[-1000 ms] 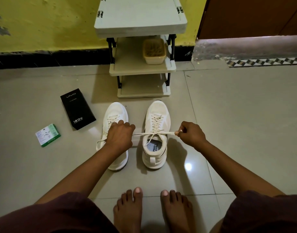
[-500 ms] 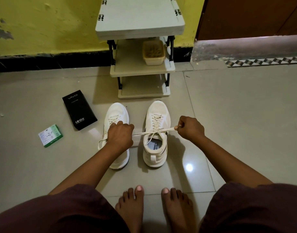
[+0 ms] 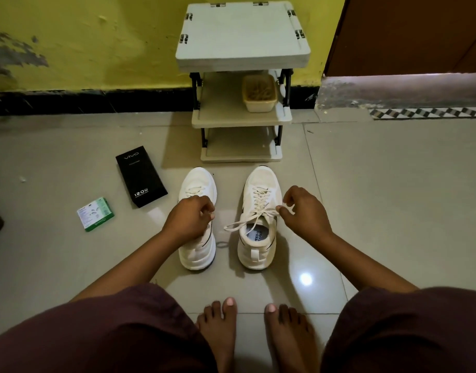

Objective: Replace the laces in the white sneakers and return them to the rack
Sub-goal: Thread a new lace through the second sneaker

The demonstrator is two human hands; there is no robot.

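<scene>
A three-tier shoe rack (image 3: 242,36) stands against the yellow wall, its top and bottom shelves bare. On the middle shelf, toward the right, sits a beige tub (image 3: 259,93) holding a heap of thin tan strands, too small to identify.

On the tiled floor (image 3: 393,197) just in front of the rack stand the two white sneakers, side by side, toes toward the rack. The left sneaker (image 3: 197,246) is partly covered by the left hand (image 3: 190,218); the right sneaker (image 3: 259,238) shows its open collar and printed insole. Left of the sneakers lies a black phone box (image 3: 141,176), and farther left a small green and white carton (image 3: 95,214). Bare feet and dark red shorts fill the bottom edge.

The left hand rests over the left sneaker's tongue area with fingers curled; its grip seems to close on a lace end, though the lace there is mostly hidden. The right hand (image 3: 302,212) hovers just right of the right sneaker, thumb and forefinger pinching one end of the lace (image 3: 254,220); the other end trails loose across to the left, over the collar.
</scene>
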